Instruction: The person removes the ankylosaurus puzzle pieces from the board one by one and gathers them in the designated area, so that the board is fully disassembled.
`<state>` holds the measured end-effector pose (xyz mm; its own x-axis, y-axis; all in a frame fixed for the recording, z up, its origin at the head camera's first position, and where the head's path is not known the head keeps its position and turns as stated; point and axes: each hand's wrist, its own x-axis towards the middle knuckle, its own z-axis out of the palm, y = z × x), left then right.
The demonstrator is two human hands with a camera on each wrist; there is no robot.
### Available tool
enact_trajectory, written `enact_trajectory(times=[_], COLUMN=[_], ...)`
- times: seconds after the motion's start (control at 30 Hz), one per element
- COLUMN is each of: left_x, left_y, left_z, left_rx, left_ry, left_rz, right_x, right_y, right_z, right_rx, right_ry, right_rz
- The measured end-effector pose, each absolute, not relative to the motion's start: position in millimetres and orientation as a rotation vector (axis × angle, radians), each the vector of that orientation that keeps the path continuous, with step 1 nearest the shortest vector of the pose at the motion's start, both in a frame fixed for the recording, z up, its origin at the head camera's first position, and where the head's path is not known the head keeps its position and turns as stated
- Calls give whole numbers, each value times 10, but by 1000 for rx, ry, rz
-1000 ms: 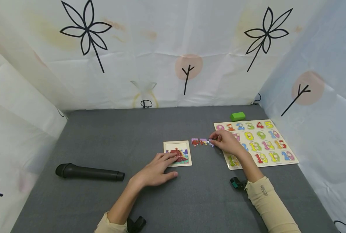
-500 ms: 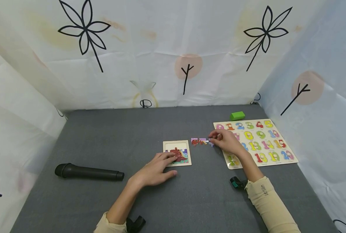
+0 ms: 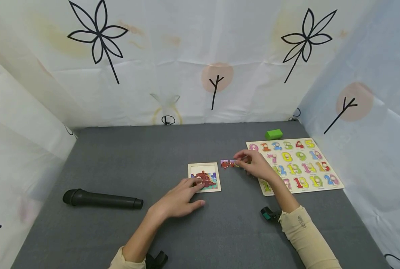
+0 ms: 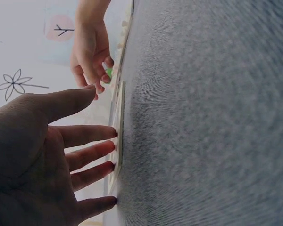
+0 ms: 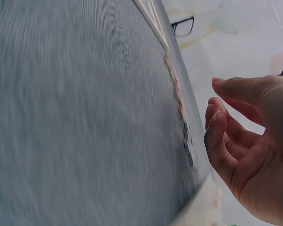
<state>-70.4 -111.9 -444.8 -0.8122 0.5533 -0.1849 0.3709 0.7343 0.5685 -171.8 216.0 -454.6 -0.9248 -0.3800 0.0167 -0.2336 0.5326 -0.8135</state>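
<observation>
A small wooden jigsaw tray (image 3: 204,164) lies mid-table, its lower part filled with a red animal picture. My left hand (image 3: 178,198) rests its fingertips on the tray; in the left wrist view its fingers (image 4: 92,176) are straight and spread. Right of the tray, loose jigsaw pieces (image 3: 225,164) lie in a row, partly hidden by my right hand (image 3: 255,164). In the right wrist view that hand is just off the row of pieces (image 5: 178,103), its thumb and bent fingers apart, and I see nothing between them.
A wooden number board (image 3: 302,164) lies at the right, partly under my right forearm. Behind it stands a green block (image 3: 274,134). A black microphone (image 3: 102,198) lies at the left. White printed cloth (image 3: 173,67) hangs around the table.
My right hand has moved left from the right end of the piece row, over the pieces, uncovering more of the number board. My left hand stays on the tray.
</observation>
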Motion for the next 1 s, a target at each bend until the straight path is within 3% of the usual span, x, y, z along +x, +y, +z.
enact_trajectory(times=[0.63, 1.0], left_x=[-622, -617], left_y=[-1154, -1224], left_z=[-4305, -4259], left_rx=[696, 664], left_ry=[2576, 2474], left_rz=[665, 683], right_x=[-1626, -1673], right_y=[1317, 873], right_z=[-4529, -4658], right_rx=[-822, -848], right_ry=[2384, 2343], right_rz=[-1427, -1324])
